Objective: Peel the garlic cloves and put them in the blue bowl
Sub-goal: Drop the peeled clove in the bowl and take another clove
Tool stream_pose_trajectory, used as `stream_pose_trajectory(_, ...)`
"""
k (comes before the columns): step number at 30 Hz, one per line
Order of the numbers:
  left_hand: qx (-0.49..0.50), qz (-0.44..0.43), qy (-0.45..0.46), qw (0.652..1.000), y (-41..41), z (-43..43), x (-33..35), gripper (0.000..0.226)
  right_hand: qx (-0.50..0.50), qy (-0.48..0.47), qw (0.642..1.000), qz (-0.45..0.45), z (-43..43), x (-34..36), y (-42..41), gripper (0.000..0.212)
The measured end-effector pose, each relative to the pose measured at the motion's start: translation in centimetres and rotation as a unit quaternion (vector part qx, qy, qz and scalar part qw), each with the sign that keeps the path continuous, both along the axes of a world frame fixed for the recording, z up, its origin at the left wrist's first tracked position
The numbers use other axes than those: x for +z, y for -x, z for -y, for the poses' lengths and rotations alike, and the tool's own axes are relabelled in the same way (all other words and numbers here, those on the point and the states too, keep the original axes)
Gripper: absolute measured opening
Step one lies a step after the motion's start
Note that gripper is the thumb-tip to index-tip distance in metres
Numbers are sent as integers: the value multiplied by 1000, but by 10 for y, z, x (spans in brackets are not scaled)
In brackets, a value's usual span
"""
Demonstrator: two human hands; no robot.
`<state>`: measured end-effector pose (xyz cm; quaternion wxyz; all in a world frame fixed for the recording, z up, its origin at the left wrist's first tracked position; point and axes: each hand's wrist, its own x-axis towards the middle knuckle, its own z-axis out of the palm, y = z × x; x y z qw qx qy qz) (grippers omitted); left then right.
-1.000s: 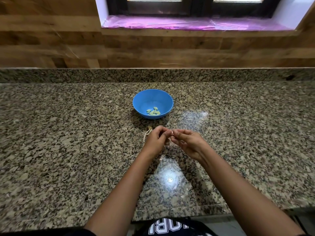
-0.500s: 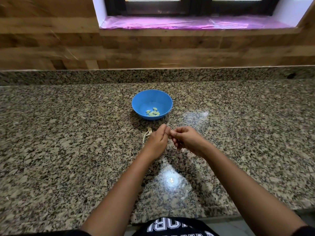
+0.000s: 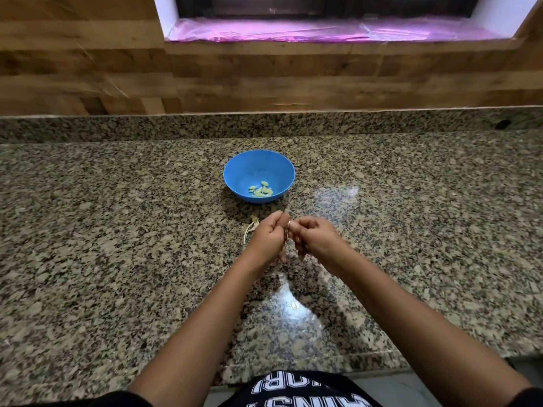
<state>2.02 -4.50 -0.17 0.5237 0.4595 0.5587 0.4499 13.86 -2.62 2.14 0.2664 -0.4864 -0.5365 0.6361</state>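
The left hand (image 3: pixel 266 239) and right hand (image 3: pixel 313 240) now sit tighter together than 1 second ago, fingers (image 3: pixel 282 221) pinched on a garlic clove (image 3: pixel 289 224); peeling continues, blue bowl (image 3: pixel 249 168) waits beyond

The left hand (image 3: pixel 266 239) and right hand (image 3: pixel 314 240) meet above the speckled granite desk (image 3: pixel 117 259), pinching a small pale garlic clove (image 3: pixel 289 224) between them. Just beyond the hands sits a round blue plastic bowl (image 3: pixel 235 171) holding peeled pale-green cloves (image 3: pixel 261 190). A dry papery skin strip (image 3: pixel 250 229) lies just left of the left hand.
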Motion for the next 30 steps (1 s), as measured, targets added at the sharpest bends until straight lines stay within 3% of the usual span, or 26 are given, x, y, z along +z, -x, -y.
stream_pose_trajectory(3, 4, 71, 91, 993, -1, -1, 0, 29, 27, -214, 953, 212, 2, -6, -1, 17)
stream_pose_trajectory(5, 4, 124, 119, 985, -3, 0, 1, 31, 43, -290, 919, 264, 2, -10, 0, 15)
stream_pose_trajectory(7, 15, 84, 87, 993, -4, 0, 0, 27, 14, -213, 955, 205, -1, -8, 0, 19)
stream_pose_trajectory(9, 10, -12, 29, 999, -3, 1, -4, 19, -11, -39, 997, 64, -2, -4, 0, 26)
stream_pose_trajectory(11, 0, -60, -9, 998, 0, 1, -8, 19, -19, 91, 994, -49, -1, -1, 0, 28)
stream_pose_trajectory(12, 3, -71, -10, 997, 1, 0, -10, 23, -22, 101, 993, -54, 1, -2, 2, 28)
stream_pose_trajectory(13, 10, -70, 3, 998, 1, 0, -12, 26, -20, 68, 997, -18, 3, -4, 2, 28)
stream_pose_trajectory(15, 17, -15, 56, 998, 1, -1, -12, 30, -5, -89, 988, 124, 6, -8, 3, 24)
stream_pose_trajectory(17, -6, 126, 142, 982, 2, -2, -9, 34, 30, -266, 926, 267, 6, -13, 1, 17)
stream_pose_trajectory(19, -25, 207, 182, 961, 4, -2, -8, 35, 68, -354, 871, 334, 5, -17, -1, 16)
stream_pose_trajectory(20, -24, 198, 174, 964, 2, -2, -8, 34, 66, -345, 878, 326, 4, -18, -1, 17)
stream_pose_trajectory(21, -14, 170, 151, 974, 0, -2, -9, 32, 42, -295, 912, 281, 2, -17, 0, 19)
stream_pose_trajectory(23, 1, 70, 83, 994, -4, 1, -11, 27, -7, -123, 981, 152, 0, -13, 0, 24)
stream_pose_trajectory(26, -12, -100, 7, 995, -2, 3, -17, 23, -22, 95, 995, -10, 0, -11, -3, 26)
stream_pose_trajectory(28, -8, -84, 22, 996, 1, 3, -21, 27, -12, 52, 998, 25, 4, -13, -2, 26)
stream_pose_trajectory(30, -13, 84, 116, 990, 2, 3, -20, 33, 19, -117, 979, 168, 7, -20, -3, 21)
